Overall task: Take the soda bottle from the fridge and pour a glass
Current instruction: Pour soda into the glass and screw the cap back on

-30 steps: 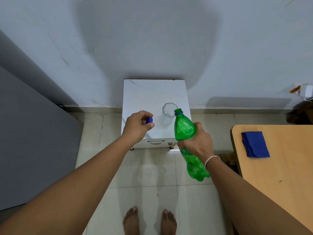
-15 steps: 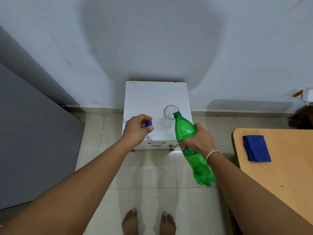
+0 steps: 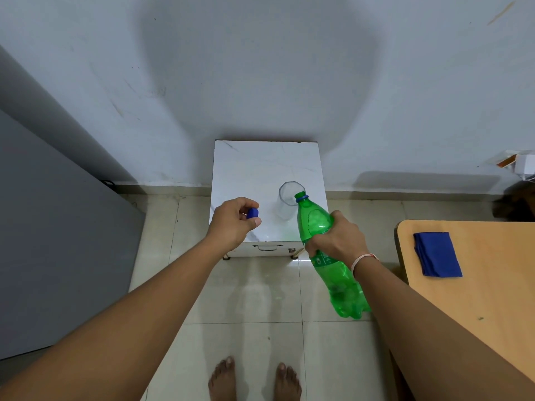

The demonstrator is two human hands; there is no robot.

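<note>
Right hand (image 3: 337, 241) wrapped around tilted green plastic soda bottle (image 3: 327, 253), open neck at rim of clear drinking glass (image 3: 289, 199) on white marble-topped cabinet (image 3: 260, 163); left hand (image 3: 233, 224) pinching small blue bottle cap (image 3: 252, 213).

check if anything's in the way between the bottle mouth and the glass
Nothing visible is. The cap is off, pinched in the left hand, well to the left of the glass. The right hand holds the green bottle tilted, its open mouth at the glass's rim with nothing between.
</note>
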